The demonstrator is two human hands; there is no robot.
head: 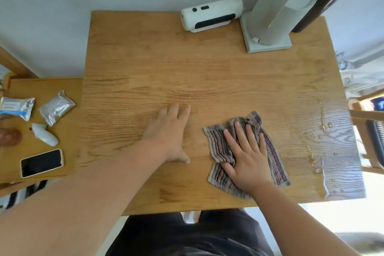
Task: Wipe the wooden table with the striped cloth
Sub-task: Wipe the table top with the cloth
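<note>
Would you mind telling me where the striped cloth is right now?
In the head view, the striped cloth lies on the wooden table, near right, under the right hand and just left of the wet patch.

Pale wall [52,16], low side table [47,86], bright daylight

Middle of striped cloth [274,156] hiding under right grip [247,158]. Tall white stand [276,10] at tabletop [207,72] far right corner running off top edge. Foil packet [15,107] and blurred brown object [9,137] being cut by left edge; packet print too small.
</note>
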